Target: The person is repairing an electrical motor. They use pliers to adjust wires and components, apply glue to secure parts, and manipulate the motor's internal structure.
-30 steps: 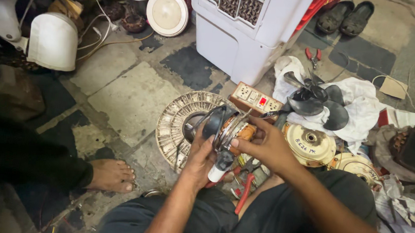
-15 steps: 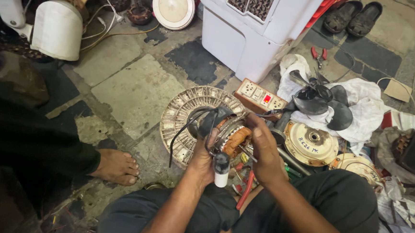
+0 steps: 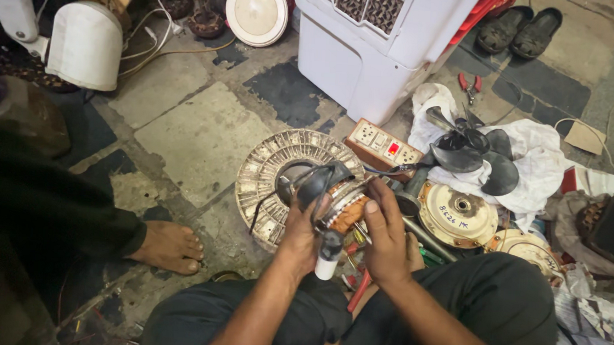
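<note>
My left hand (image 3: 299, 234) and my right hand (image 3: 385, 235) both grip a small fan motor (image 3: 339, 203) with copper windings, a dark housing and black wires, held above my lap. A white shaft piece (image 3: 325, 264) hangs below it between my hands. Just behind the motor a round ribbed metal fan guard (image 3: 268, 174) lies flat on the floor.
A white air cooler (image 3: 372, 38) stands ahead. A switchboard box (image 3: 383, 145), black fan blades (image 3: 475, 151) on white cloth, round motor covers (image 3: 458, 216) and red pliers (image 3: 469, 83) lie to the right. Another person's bare foot (image 3: 171, 246) rests at left, beyond it a white housing (image 3: 84, 45).
The view has shifted slightly; my hands have turned the motor and my right hand has slid lower along its side. The things on the floor have not moved.
</note>
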